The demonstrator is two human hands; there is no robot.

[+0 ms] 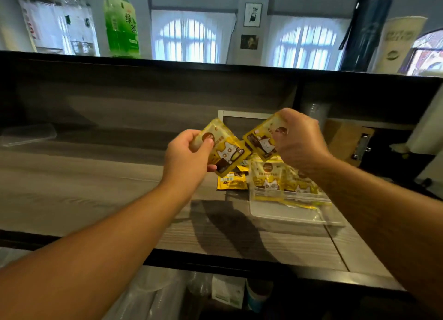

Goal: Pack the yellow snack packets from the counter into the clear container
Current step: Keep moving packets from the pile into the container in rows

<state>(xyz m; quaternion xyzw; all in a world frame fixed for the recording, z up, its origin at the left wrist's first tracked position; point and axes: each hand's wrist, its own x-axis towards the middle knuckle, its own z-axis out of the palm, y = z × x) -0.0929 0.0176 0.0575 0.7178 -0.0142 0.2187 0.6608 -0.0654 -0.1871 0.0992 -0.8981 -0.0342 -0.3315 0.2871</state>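
We see grey wood-grain counter (96,188). Clear plastic container (287,214) on it, yellow snack packets (271,178) inside. Our left hand (187,159) pinches yellow cat-print packet (227,152); right hand (299,140) grips second yellow packet (260,140); both above counter. Loose yellow packet (231,180) lies beside container.

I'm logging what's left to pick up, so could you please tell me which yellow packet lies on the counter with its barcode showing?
The packet lying flat left of the clear container, below the left hand.
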